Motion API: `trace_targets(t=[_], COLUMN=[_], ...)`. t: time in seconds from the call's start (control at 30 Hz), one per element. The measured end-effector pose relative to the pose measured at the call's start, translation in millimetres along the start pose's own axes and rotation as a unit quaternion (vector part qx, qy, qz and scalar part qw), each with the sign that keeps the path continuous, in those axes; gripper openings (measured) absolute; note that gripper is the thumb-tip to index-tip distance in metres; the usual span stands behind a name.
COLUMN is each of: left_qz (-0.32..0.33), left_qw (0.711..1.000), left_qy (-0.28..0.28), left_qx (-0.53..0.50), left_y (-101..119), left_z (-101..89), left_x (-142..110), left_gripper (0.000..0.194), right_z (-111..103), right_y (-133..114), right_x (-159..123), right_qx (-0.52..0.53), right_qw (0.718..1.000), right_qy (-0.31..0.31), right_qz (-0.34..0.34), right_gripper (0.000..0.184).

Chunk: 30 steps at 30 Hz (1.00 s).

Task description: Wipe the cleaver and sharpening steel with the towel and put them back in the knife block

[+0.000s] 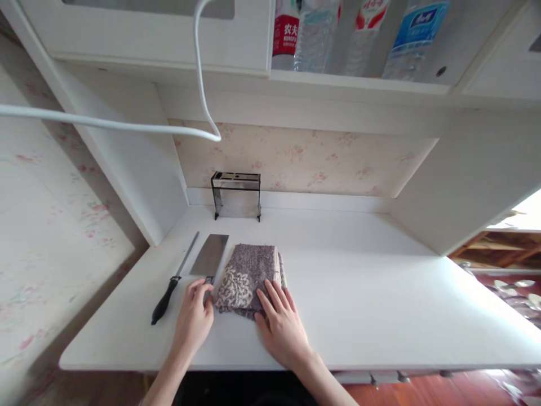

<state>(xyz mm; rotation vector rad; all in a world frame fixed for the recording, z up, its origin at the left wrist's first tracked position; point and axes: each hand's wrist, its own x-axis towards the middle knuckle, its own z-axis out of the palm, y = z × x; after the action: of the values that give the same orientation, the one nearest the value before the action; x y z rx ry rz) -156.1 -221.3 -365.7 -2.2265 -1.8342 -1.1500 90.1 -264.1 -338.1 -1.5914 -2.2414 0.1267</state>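
My left hand (195, 313) is closed around the dark handle of a cleaver (211, 254), whose broad grey blade lies flat on the white tabletop and points away from me. To the right of it rests a folded brown towel (256, 259) with a looped beige patch. Fingers stretched out, my right hand (281, 321) lies flat on the towel's near right part. A honing steel (171, 293) with a black handle lies left of the cleaver, apart from both hands. The cleaver's handle is mostly hidden by my left fingers.
At the back of the white table (359, 293) stands a knife holder (236, 194) with clear sides. Several plastic bottles (316, 39) sit on the shelf above. A white cable (127, 124) hangs across the upper left. Side panels bound the table left and right.
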Motion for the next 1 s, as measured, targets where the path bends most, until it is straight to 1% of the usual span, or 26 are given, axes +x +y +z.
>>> trace_targets(t=[0.2,0.43,0.53,0.6,0.67,0.7,0.77,0.83,0.87,0.93,1.0], left_qz=[-0.017,-0.009,0.005,0.011,0.027,0.038,0.06,0.067,0.064,0.05,0.032], left_qw=[1.0,1.0,0.999,0.998,0.997,0.997,0.997,0.997,0.998,0.998,0.998], left_qy=[-0.009,0.003,0.032,0.066,0.077,0.069,0.047,0.027,0.015,-0.013,-0.04], left_qx=[-0.008,-0.014,-0.006,0.005,0.015,0.014,0.003,-0.012,-0.018,-0.027,-0.041], left_y=[3.8,2.7,5.9,12.0,20.6,25.3,34.5,42.4,45.8,51.9,57.9], left_z=[-3.9,-4.0,-8.0,-12.7,-17.0,-18.3,-18.2,-14.2,-10.9,-3.3,3.5], left_x=[1.8,4.3,4.9,4.3,2.8,1.9,0.1,-1.1,-1.4,-1.7,-1.5], left_gripper=[0.018,0.018,0.016,0.014,0.014,0.015,0.019,0.022,0.024,0.027,0.03], right_z=[-3.6,-5.4,-5.8,-5.1,-3.2,-2.0,0.5,2.3,2.9,3.4,3.5], right_y=[-2.1,-3.1,-3.6,-3.2,-1.9,-0.8,1.8,4.2,5.0,5.9,6.2], right_x=[5.4,3.9,4.0,4.1,4.1,4.1,4.0,3.6,3.4,2.8,2.2], right_qx=[0.034,0.048,0.05,0.053,0.059,0.067,0.093,0.131,0.148,0.166,0.168], right_qw=[0.999,0.999,0.999,0.999,0.998,0.997,0.991,0.978,0.973,0.968,0.969], right_qy=[-0.005,-0.005,-0.003,0.0,0.01,0.021,0.051,0.079,0.086,0.09,0.089], right_qz=[0.001,0.009,0.011,0.011,0.02,0.033,0.083,0.139,0.157,0.166,0.157], right_gripper=[0.048,0.048,0.048,0.048,0.048,0.047,0.046,0.044,0.044,0.043,0.041])
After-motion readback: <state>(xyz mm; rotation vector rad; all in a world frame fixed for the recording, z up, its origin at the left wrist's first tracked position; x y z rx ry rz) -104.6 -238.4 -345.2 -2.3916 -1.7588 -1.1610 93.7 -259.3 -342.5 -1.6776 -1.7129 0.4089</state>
